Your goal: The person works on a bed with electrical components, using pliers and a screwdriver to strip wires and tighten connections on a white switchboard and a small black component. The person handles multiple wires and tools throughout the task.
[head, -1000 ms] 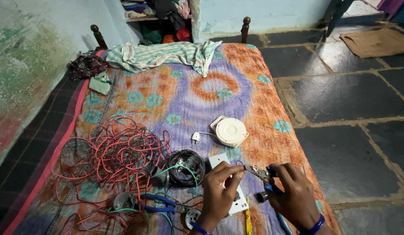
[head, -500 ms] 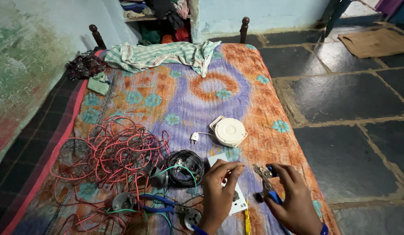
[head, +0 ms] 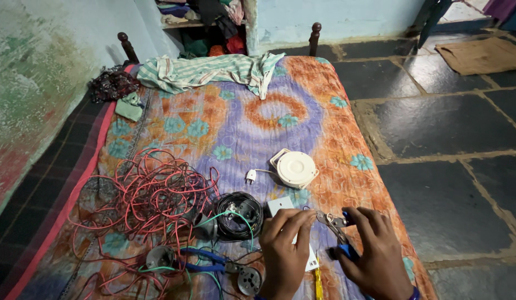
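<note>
My right hand point(head: 373, 253) grips a pair of blue-handled pliers point(head: 337, 233), jaws pointing left. My left hand point(head: 286, 250) pinches something small right at the plier jaws, over a white switch plate point(head: 280, 206) lying on the bedspread; what it pinches is too small to make out. Just left of my hands sits a black wire coil point(head: 238, 215) with a green wire across it.
A round white cord reel point(head: 294, 168) with its plug lies above my hands. A red wire tangle point(head: 152, 194) spreads at the left. Blue pliers point(head: 205, 260), sockets and a yellow screwdriver point(head: 318, 283) lie near. A striped cloth point(head: 208, 69) lies at the bed's far end; the stone floor point(head: 447, 139) is on the right.
Both hands have shifted slightly while working at the plier jaws; the left fingers stay at the jaws. Nothing else on the bed has moved.
</note>
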